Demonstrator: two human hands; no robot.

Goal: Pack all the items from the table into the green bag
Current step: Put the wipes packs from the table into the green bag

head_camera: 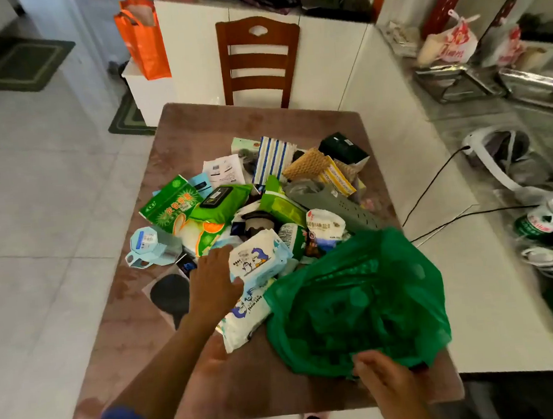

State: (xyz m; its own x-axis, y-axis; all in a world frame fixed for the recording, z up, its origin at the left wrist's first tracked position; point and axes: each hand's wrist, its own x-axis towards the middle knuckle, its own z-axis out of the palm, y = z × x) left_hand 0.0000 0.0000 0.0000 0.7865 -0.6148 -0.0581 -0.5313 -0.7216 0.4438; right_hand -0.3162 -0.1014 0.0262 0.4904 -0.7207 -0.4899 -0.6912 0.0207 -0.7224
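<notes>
With the right hand (381, 372) pinching the green bag (357, 302) rim, the open left hand (213, 281) should close fully around the penguin wipes pack (259, 257) before lifting.

The left hand (215, 281) rests on a penguin-printed wipes pack (259, 257) just beside the green bag (357, 302); the right hand (381, 372) pinches that bag's near edge on the counter (250, 388).
</notes>
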